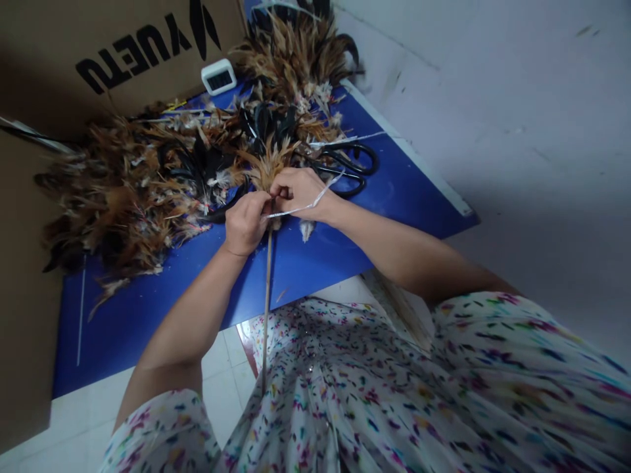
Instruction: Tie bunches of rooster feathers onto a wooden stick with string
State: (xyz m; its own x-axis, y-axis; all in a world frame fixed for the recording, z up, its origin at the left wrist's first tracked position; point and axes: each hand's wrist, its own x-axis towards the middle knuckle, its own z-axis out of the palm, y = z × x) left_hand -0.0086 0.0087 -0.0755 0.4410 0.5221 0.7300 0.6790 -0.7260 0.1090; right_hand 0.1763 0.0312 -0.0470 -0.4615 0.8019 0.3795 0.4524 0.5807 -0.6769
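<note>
Both hands meet over the near part of the blue table, at the base of a bunch of brown and black feathers fixed around a thin stick. The stick runs down past the table edge toward my lap. My left hand is closed in a pinch at the top of the stick, where the feathers join it. My right hand pinches at the same joint from the other side. A narrow white strip comes out from between the fingers and curls up over the right wrist. The fingertips partly hide the joint.
Black-handled scissors lie right of my right hand. Loose feather bunches cover the left of the blue table, with a taller pile behind. A white digital clock stands by a cardboard box; a wall is at right.
</note>
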